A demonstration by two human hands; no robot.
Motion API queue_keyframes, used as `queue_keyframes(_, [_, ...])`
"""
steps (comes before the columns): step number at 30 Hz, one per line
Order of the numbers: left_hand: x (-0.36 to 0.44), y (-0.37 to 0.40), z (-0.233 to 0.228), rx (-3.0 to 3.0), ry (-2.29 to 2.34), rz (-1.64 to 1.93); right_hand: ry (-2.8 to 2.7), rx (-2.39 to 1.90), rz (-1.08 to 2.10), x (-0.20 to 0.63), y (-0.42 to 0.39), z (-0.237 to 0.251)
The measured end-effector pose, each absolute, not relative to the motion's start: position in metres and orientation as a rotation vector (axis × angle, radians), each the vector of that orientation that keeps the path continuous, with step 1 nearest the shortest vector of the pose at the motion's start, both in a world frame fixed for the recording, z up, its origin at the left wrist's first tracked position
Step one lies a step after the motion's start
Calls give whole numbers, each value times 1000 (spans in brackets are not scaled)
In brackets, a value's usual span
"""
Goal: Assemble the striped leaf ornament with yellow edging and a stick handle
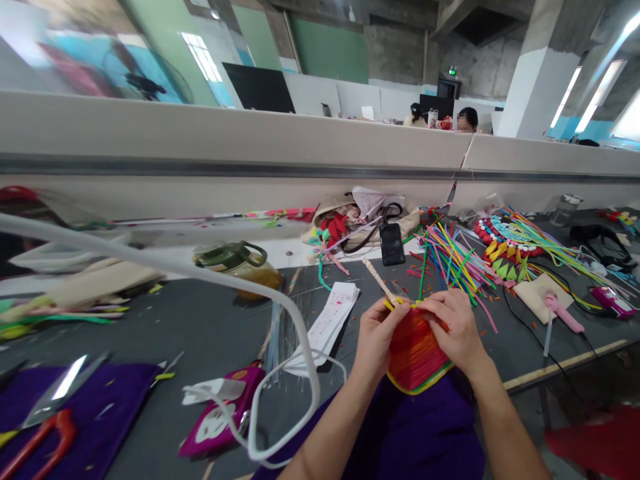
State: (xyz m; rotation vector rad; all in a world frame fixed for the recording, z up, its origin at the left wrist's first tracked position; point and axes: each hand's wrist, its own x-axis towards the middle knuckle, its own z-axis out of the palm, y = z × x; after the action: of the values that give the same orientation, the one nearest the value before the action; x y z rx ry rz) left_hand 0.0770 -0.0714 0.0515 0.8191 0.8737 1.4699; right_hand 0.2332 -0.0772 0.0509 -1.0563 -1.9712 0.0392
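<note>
Above my lap, I hold a red-orange fan-shaped craft piece (415,353) edged in yellow and green. My left hand (376,328) is closed on its upper left corner, where a pale, beaded-looking stick (380,281) rises out to the upper left. Pinched at the upper right of the same piece is my right hand (456,327), its fingers bent over the yellow top edge. A green stem (425,270) stands up just behind the piece, but I cannot tell whether it is attached. My fingertips partly hide the top edge.
Coloured pipe cleaners (453,257) lie beyond my right hand, near a black phone (392,244). A pink glue gun (565,312) rests at the right. A white cable (295,303) loops across the left, near paper strips (330,317), a magenta packet (220,417) and red-handled scissors (55,427).
</note>
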Motion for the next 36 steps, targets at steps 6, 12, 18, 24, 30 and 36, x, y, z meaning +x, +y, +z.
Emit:
queue_keyframes(6, [75, -73, 52, 827, 803, 1445, -2027, -1032, 34, 235, -73, 49])
queue_keyframes(12, [67, -74, 48, 892, 735, 1351, -2015, -1012, 88, 237, -72, 49])
queue_keyframes(18, [61, -75, 48, 996, 784, 1319, -1993, -1004, 181, 236, -72, 52])
queue_keyframes(24, [55, -74, 54, 1206, 872, 1295, -1991, -975, 343, 237, -71, 56])
queue_keyframes(30, [51, -69, 53, 1401, 966, 1316, -2020, -973, 428, 238, -69, 60])
queue_keyframes(36, [47, -66, 59, 1445, 1031, 1234, -2055, -983, 436, 238, -69, 64])
